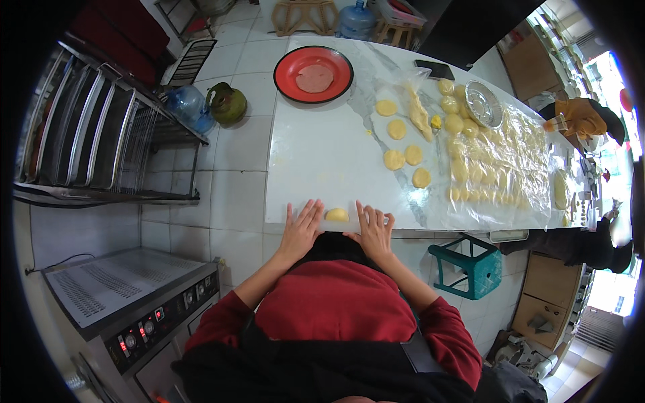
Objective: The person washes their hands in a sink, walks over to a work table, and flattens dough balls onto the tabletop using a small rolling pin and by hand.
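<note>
At the near edge of the white marble-look table (316, 144), a pale bar that looks like a rolling pin (338, 226) lies crosswise under both palms. My left hand (302, 228) rests on its left part, fingers stretched forward. On the right part lies my right hand (374, 228), its fingers apart and pointing away from me. Between the hands, just beyond the bar, is a small yellow dough piece (336, 215). My palms hide the bar's ends. Several flattened dough rounds (396, 129) lie farther off to the right.
A red plate (285, 72) holds a pink round slice (314, 78). Plastic sheeting (500, 168) covers rows of dough balls. Near them are a piping bag (419, 114) and a foil bowl (484, 105). A green stool (480, 272) stands right, an oven (127, 302) left.
</note>
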